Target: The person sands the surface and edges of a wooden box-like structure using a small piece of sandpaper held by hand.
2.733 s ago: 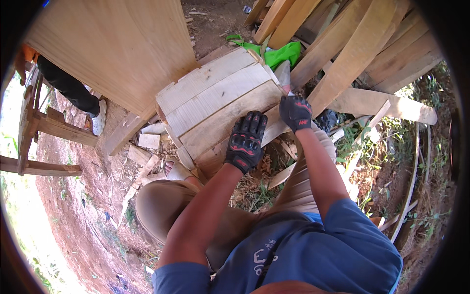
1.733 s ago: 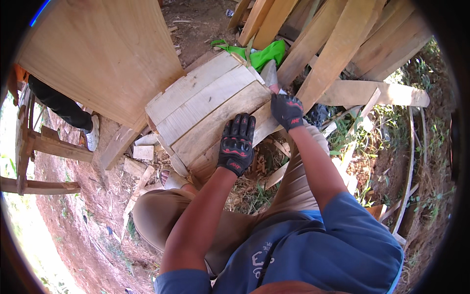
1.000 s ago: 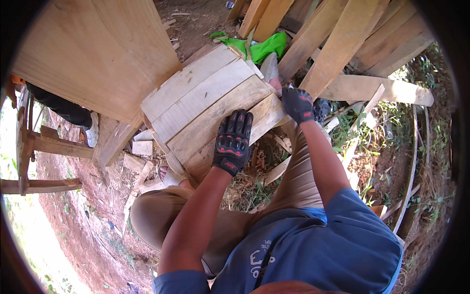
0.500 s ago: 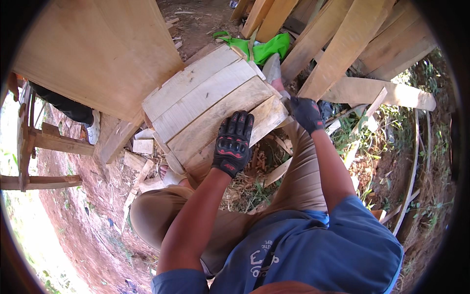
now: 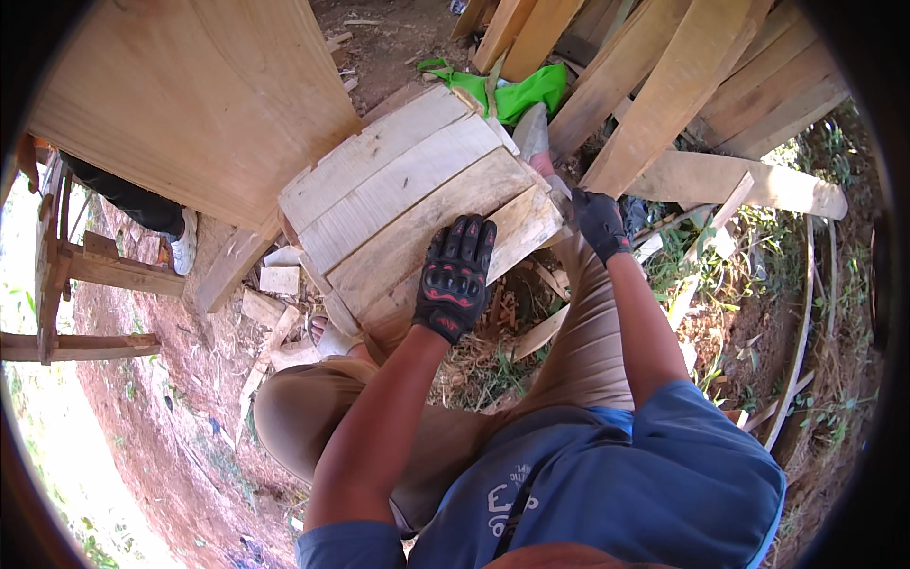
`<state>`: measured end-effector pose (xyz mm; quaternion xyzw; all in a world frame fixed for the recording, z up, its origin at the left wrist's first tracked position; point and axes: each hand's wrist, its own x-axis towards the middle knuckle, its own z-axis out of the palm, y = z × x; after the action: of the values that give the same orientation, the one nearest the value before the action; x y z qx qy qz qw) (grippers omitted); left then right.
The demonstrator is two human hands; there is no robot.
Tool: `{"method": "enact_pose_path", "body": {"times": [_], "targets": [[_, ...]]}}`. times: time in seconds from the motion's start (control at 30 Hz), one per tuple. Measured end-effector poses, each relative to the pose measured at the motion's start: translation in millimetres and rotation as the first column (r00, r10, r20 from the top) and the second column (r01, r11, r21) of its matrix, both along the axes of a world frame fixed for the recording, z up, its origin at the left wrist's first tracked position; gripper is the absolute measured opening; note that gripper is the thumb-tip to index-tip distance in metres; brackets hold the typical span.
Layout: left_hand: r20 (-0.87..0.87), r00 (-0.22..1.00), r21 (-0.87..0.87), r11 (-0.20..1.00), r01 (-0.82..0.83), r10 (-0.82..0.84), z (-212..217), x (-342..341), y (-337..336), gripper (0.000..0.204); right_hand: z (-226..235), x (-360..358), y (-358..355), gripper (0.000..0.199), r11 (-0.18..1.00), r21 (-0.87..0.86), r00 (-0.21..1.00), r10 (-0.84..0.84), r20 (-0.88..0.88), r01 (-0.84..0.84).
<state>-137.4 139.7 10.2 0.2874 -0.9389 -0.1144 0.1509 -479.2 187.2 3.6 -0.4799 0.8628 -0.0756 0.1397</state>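
Note:
Between my legs stands a box-like wooden piece [image 5: 398, 194] made of pale planks laid side by side, slightly gapped and rough at the edges. My left hand [image 5: 455, 275], in a black glove with red marks, lies flat on its near planks with the fingers together and stretched out. Just beyond the right end of the planks is my right hand [image 5: 602, 228], also gloved. Its fingers are curled closed, and whatever they may hold is hidden from this view.
A broad wooden board [image 5: 190, 104] rises at the upper left. Long planks [image 5: 673, 95] lean at the upper right, near a green cloth [image 5: 531, 93]. Offcuts [image 5: 279, 279] litter the ground. Another person's shoe [image 5: 184, 245] shows at the left by a wooden frame [image 5: 123, 275].
My right hand has turned slightly at the wrist beside the planks. The left hand stays flat in the same place, and the whole view has shifted a little.

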Motion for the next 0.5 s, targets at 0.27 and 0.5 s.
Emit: {"method": "enact_pose_path", "body": {"times": [0.27, 0.5], "targets": [[-0.032, 0.999, -0.044, 0.999, -0.016, 0.014, -4.3, -0.8, -0.5, 0.092, -1.1, 42.2, -91.5, 0.046, 0.953, -0.236, 0.963, 0.133, -0.234, -0.189], [-0.014, 1.0, -0.006, 1.0, -0.009, 0.009, -0.7, -0.9, -1.9, 0.091, 5.5, 21.4, -128.3, 0.048, 0.982, -0.189, 0.982, -0.026, -0.186, -0.01]]}}
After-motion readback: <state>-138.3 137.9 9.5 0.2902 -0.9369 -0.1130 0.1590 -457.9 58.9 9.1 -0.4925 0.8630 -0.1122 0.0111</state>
